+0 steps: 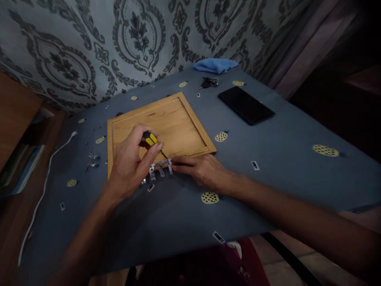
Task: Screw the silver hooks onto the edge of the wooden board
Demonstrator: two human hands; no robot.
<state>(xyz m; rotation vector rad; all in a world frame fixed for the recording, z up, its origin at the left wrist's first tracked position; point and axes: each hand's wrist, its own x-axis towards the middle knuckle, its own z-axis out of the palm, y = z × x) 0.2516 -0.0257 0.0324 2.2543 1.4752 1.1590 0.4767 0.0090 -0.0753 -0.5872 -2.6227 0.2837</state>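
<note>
My left hand (131, 161) is closed round a small yellow and black screwdriver (151, 140), its tip pointing down at a metal hook rack (160, 167) lying at the near edge of a wooden tray (178, 119). My right hand (202, 169) lies low on the blue cloth, fingers pressed against the right end of the hook rack. The rack's hooks point toward me.
Small metal parts (91, 161) lie left of the tray. A black phone (245, 105), keys (208, 82) and a blue cloth (216, 64) sit at the back right. A white cable (47, 167) runs along the left edge. Patterned wall behind.
</note>
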